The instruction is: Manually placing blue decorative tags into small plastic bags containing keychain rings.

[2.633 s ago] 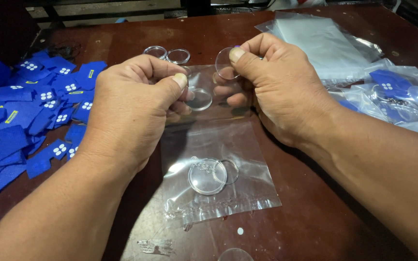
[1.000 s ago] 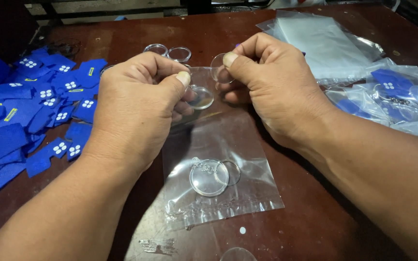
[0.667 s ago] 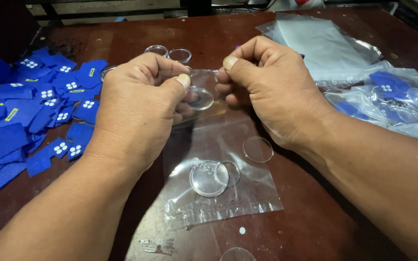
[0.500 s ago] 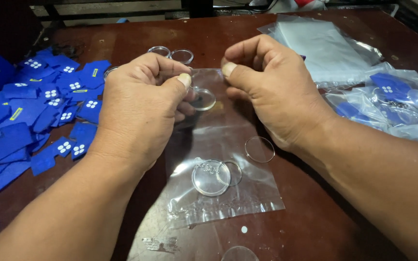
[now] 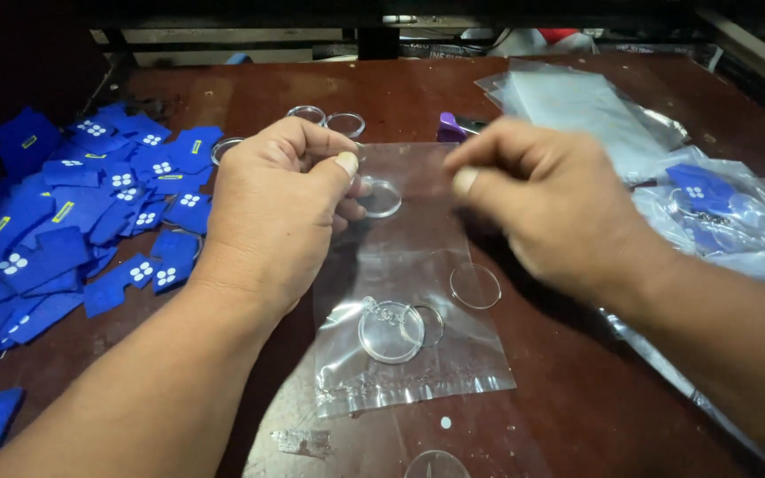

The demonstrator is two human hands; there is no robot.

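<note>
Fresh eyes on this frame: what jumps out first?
Two bare hands meet at the centre over a clear plastic bag on the dark red table: the left hand pinches the bag's top edge and a clear round disc, while the right hand is blurred beside it. A heap of blue fabric pieces fills the left side. More clear discs lie in and on the bag.

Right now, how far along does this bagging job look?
Done: filled bags piled on the right. In hand: the left hand pinches a clear bag holding clear discs; the right hand hovers beside it, blurred. Left: loose rings and many blue patches.
</note>
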